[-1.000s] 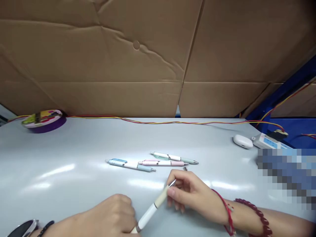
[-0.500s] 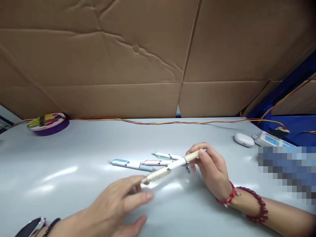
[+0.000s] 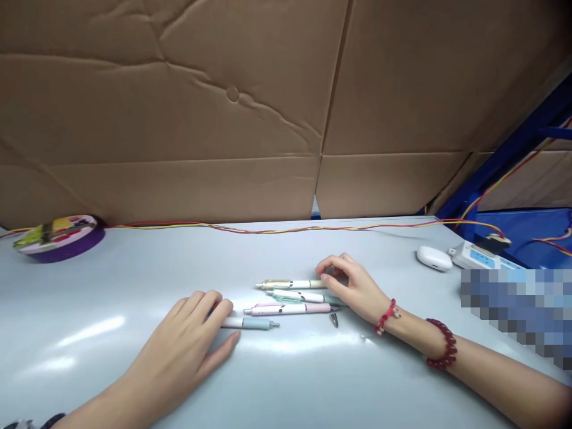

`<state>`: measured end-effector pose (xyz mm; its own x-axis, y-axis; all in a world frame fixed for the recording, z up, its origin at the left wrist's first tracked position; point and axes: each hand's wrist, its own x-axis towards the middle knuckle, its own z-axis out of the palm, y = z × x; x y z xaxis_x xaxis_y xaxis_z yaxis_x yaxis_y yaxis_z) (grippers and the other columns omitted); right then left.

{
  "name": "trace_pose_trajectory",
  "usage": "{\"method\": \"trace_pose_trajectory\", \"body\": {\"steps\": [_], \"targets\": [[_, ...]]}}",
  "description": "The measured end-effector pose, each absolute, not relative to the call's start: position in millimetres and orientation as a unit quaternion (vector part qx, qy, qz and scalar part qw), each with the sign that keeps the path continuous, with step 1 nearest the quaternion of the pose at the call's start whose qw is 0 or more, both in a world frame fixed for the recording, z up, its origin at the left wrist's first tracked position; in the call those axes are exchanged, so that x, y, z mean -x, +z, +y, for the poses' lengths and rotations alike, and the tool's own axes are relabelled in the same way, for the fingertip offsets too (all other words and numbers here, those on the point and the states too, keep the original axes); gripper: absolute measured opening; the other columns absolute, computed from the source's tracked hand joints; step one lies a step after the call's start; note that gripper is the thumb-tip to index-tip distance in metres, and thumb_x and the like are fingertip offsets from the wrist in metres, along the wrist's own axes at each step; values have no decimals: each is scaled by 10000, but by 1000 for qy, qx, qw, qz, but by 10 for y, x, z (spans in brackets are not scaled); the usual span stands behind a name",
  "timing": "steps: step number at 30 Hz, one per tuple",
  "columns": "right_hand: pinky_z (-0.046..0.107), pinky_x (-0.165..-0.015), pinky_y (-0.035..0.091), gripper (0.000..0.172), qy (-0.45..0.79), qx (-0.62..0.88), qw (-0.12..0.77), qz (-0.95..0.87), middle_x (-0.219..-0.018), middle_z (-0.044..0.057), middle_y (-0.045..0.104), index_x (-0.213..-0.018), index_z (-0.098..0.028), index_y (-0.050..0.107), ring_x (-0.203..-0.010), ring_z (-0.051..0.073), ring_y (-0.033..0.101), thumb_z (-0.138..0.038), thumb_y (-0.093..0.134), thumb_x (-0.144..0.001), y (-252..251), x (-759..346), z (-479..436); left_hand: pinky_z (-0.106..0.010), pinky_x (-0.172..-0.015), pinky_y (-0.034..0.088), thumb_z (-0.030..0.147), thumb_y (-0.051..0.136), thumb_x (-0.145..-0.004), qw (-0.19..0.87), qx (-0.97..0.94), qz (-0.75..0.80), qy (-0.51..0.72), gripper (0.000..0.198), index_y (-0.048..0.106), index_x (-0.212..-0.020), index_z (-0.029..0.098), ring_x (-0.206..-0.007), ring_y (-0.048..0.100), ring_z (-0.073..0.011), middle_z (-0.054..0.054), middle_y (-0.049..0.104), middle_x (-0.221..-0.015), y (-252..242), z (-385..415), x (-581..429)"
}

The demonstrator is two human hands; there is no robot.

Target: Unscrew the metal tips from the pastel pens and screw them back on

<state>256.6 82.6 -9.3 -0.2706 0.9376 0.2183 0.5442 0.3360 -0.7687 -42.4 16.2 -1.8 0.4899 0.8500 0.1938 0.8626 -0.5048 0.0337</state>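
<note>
Four-finger side of my left hand (image 3: 192, 333) covers the rear end of a blue and white pen (image 3: 250, 323); its front grip and metal tip stick out to the right. The thumb lies below the pen, slightly apart from the index finger. My right hand (image 3: 357, 289) has thumb and index finger at the front end of a cream and white pen (image 3: 290, 284), which lies on the table. Between the hands lie a green and white pen (image 3: 299, 297) and a pink and white pen (image 3: 290, 308). A small metal pen tip (image 3: 334, 320) rests below the pink pen.
A purple round box (image 3: 67, 247) stands at the back left. Red and yellow wires (image 3: 263, 230) run along the table's rear edge before a cardboard wall (image 3: 201, 119). At right are a white earbud case (image 3: 434, 258), a power strip (image 3: 478, 256) and a blurred patch.
The cream pen, earlier held up between both hands, now lies behind the green pen with my right hand at its front end. My left hand has moved left onto the blue pen.
</note>
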Motion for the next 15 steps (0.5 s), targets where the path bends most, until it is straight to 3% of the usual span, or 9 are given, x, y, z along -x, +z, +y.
{"method": "trace_pose_trajectory", "body": {"steps": [3,7,9,11,15], "targets": [[277,-632,431,132,260,499,337,-755,-762,13,569,-857,-213,617,-722,170,507,-207,487,-841,-79,-2565,806,-336,-647,379,319,414,-919,10,877,-472,-88,162,525,-876,209,-722,492,-231,-37,526,-857,-23,161,413],[235,-484,343,118,60,428,344,-834,-596,-24,515,-841,-176,544,-500,121,436,-196,429,-862,-22,-2563,685,-307,-608,345,278,401,-941,-3,902,-423,-90,185,526,-825,207,-677,476,-211,-24,509,-789,-25,158,417],[257,-440,259,126,-23,375,308,-874,-510,-40,483,-734,-185,511,-414,112,385,-247,470,-836,24,-2534,555,-304,-598,333,277,409,-947,-1,910,-407,-85,184,522,-822,202,-667,469,-205,-22,503,-775,-25,158,422],[286,-437,199,153,-121,360,216,-899,-496,-26,511,-708,-188,503,-390,125,405,-239,453,-843,67,-2484,405,-302,-598,331,280,415,-952,0,914,-396,-86,181,517,-827,199,-667,470,-202,-20,504,-768,-21,158,424],[310,-435,130,155,-195,400,148,-883,-509,-35,528,-712,-195,484,-370,137,437,-65,433,-781,90,-2397,199,-288,-586,347,269,401,-959,-18,916,-386,-110,179,496,-826,198,-645,481,-190,-12,518,-742,4,132,418]]}}
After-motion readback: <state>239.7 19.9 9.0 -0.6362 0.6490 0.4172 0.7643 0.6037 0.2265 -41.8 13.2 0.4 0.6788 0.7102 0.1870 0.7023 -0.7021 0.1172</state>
